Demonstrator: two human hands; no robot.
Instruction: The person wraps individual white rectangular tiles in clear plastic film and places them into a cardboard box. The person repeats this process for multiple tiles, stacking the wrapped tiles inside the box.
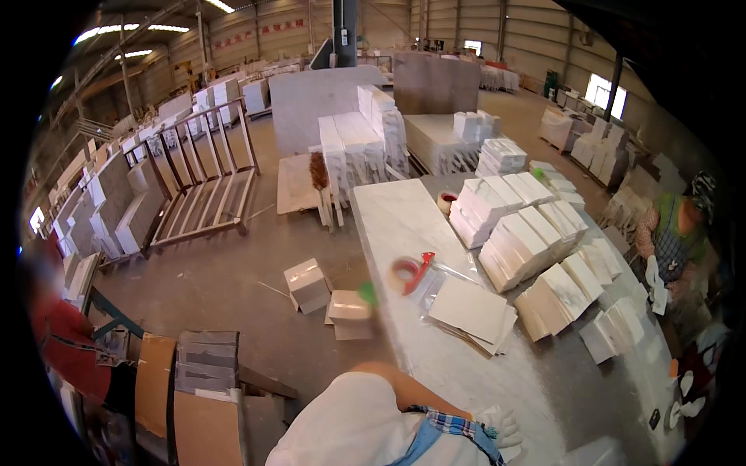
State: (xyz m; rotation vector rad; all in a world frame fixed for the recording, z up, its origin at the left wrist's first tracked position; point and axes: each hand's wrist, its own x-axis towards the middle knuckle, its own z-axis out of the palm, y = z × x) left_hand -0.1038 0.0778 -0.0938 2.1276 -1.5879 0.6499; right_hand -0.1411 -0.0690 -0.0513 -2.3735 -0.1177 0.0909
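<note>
On tabletop [387, 203], sheets [469, 310] slanted rightward

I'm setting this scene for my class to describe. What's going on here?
The wearer's white-gloved left hand is over the near end of a white marble-patterned table; whether it grips anything is unclear, and the right hand can't be made out. Farther along lie a loose pile of flat off-white rectangular sheets, a long red tool and stacks of white rectangular tiles. A co-worker in a green vest is at the right.
</note>
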